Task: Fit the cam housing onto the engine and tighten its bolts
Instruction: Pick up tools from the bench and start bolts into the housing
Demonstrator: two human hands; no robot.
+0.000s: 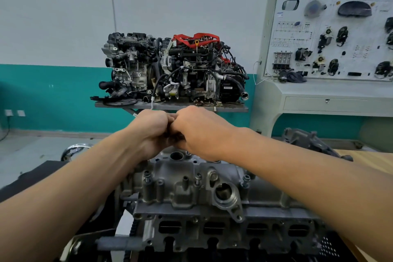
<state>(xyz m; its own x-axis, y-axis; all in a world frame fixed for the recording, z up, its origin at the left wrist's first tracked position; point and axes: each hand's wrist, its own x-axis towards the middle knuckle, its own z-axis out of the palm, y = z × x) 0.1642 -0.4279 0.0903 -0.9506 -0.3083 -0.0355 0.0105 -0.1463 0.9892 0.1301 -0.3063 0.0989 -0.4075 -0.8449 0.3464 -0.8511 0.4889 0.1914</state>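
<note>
A view from a head-worn camera looks down and forward over two bare forearms reaching away from the viewer. The left hand (152,132) and right hand (200,134) meet knuckle to knuckle above the far edge of the cam housing (191,181), both curled into loose fists. The fingers are tucked under and out of sight, so it cannot be told whether either hand grips anything.

The cam housing, a grey cast-metal part, sits on top of the engine (212,234) in the near centre of the scene. Several bolts (146,175) stand along its near edge, and a round flanged opening (225,195) faces the viewer at right of centre. Below it, a row of rectangular ports runs across the engine's near face.

Farther back, a complete display engine (174,66) with red parts on top rests on a metal stand (170,106). At far right stands a pale training panel (331,34) with car components mounted on it. The wall (63,27) behind is white above and teal below.
</note>
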